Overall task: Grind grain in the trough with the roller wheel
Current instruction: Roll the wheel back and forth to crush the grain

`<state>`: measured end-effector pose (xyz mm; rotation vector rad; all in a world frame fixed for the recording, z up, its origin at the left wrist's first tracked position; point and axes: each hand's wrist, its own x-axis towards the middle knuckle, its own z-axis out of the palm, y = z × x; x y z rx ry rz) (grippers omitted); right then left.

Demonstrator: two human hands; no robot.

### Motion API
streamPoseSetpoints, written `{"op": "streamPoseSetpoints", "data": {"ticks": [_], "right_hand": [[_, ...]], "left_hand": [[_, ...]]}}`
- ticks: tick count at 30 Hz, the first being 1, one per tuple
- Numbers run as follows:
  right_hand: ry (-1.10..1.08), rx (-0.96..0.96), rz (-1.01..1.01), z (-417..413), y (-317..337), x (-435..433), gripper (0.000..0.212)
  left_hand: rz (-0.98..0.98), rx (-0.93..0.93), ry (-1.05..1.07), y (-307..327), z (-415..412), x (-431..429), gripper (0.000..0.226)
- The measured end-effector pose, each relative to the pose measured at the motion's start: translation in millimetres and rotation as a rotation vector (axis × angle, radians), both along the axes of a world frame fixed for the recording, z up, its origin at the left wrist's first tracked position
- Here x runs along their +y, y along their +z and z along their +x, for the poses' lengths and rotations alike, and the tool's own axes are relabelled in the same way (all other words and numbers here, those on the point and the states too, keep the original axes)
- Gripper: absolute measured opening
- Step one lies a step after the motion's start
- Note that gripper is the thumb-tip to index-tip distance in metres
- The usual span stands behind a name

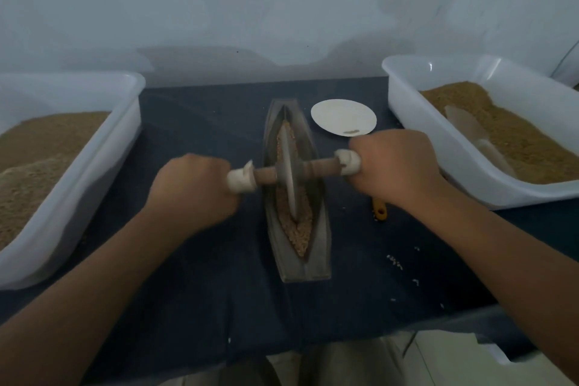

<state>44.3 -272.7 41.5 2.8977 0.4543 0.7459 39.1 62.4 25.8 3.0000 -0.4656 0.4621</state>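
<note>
Both hands are on the roller here. The left grip (194, 188) is curled tight round one pale wrapped end of the brown wooden axle (319, 168), and the right grip (395, 166) is wrapped round the other pale end the same way, so each one is holding the tool. The left one looks a bit smeared in the shot.

Right between the two grips is the thin grey metal roller wheel (289, 166), standing on edge on that axle. It sits down in the long boat-shaped grey metal trough (320, 249), which runs lengthways between the grips, away from the person. The tan grain (299, 229) lies along the trough's groove on both sides of the wheel. Most of it is piled at the end nearer the person than the grips.

The trough sits on a bench covered in dark blue cloth (203, 276). Out past the left grip is a big white plastic tub (133, 110) of brown grain. Out past the right grip is a second white plastic tub (395, 97), also with brown grain, and a pale scoop (468, 127) lies in it.

Just beyond the right grip is a round white plate (343, 116) with a small brownish smear near its edge. The end of a yellow handle (380, 212) pokes out from under the right grip; the rest is hidden. A few loose pale grains (394, 262) are scattered on the cloth nearer than the right grip.
</note>
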Motion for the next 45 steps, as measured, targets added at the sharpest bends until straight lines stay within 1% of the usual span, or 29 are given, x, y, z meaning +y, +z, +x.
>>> {"op": "streamPoseSetpoints", "data": {"ticks": [2, 4, 6, 8, 10, 13, 15, 17, 19, 21, 23, 25, 27, 29, 31, 32, 33, 35, 37, 40, 42, 44, 45], "right_hand": [[-0.083, 0.064, -0.003, 31, 2, 4, 0.032], [-0.131, 0.053, 0.008, 61, 9, 12, 0.036], [-0.181, 0.061, -0.016, 76, 17, 19, 0.035], [-0.206, 0.090, -0.033, 70, 18, 18, 0.033], [-0.161, 0.101, -0.026, 47, 11, 10, 0.032], [-0.018, 0.041, 0.031, -6, 3, 1, 0.031], [0.018, 0.065, 0.102, -22, -1, -5, 0.029], [-0.041, 0.133, 0.120, -12, -6, -5, 0.031], [-0.135, 0.165, 0.077, 17, -6, 2, 0.034], [-0.188, 0.147, 0.092, 49, 0, 12, 0.034], [-0.215, 0.081, 0.083, 71, 9, 18, 0.036], [-0.212, 0.089, 0.033, 71, 18, 21, 0.036], [-0.181, 0.150, 0.018, 53, 18, 16, 0.035], [-0.138, 0.171, 0.004, 20, 12, 9, 0.033], [-0.082, 0.150, 0.018, -14, 8, 2, 0.030], [-0.072, 0.179, 0.049, -24, 6, -2, 0.030], [-0.069, 0.224, 0.081, -26, 3, -5, 0.032], [-0.096, 0.293, 0.099, -12, 2, -3, 0.040], [-0.150, 0.252, 0.130, 16, 5, 7, 0.042], [-0.212, 0.167, 0.156, 57, 12, 21, 0.040], [-0.225, 0.163, 0.103, 65, 18, 21, 0.040], [-0.189, 0.240, 0.092, 49, 18, 16, 0.038], [-0.151, 0.225, 0.088, 32, 15, 13, 0.037]], "left_hand": [[0.015, 0.058, 0.047, 9, 34, -13, 0.033], [0.005, 0.078, 0.097, 23, 66, -23, 0.030], [-0.006, 0.113, 0.119, 30, 79, -28, 0.028], [0.015, 0.148, 0.101, 31, 70, -28, 0.024], [0.053, 0.155, 0.056, 28, 47, -20, 0.023], [0.115, 0.051, -0.033, 19, 1, -5, 0.026], [0.120, -0.006, -0.077, 19, -9, -2, 0.029], [0.143, 0.040, -0.069, 23, 5, -6, 0.028], [0.156, 0.100, -0.011, 29, 34, -18, 0.026], [0.133, 0.086, 0.063, 37, 66, -27, 0.027], [0.091, 0.106, 0.094, 42, 84, -31, 0.029], [0.067, 0.155, 0.096, 43, 80, -31, 0.028], [0.066, 0.176, 0.074, 35, 62, -24, 0.024], [0.094, 0.106, 0.012, 23, 30, -11, 0.027], [0.100, -0.038, -0.079, 14, -2, -1, 0.036], [0.096, -0.098, -0.110, 13, -6, 2, 0.040], [0.102, -0.117, -0.124, 12, -2, 3, 0.042], [0.143, -0.039, -0.083, 13, 21, -3, 0.035], [0.152, 0.026, -0.003, 21, 54, -14, 0.030], [0.091, 0.041, 0.065, 32, 87, -25, 0.028], [0.081, 0.079, 0.080, 37, 85, -28, 0.027], [0.073, 0.115, 0.065, 34, 66, -23, 0.028], [0.078, 0.108, 0.049, 29, 50, -18, 0.029]]}}
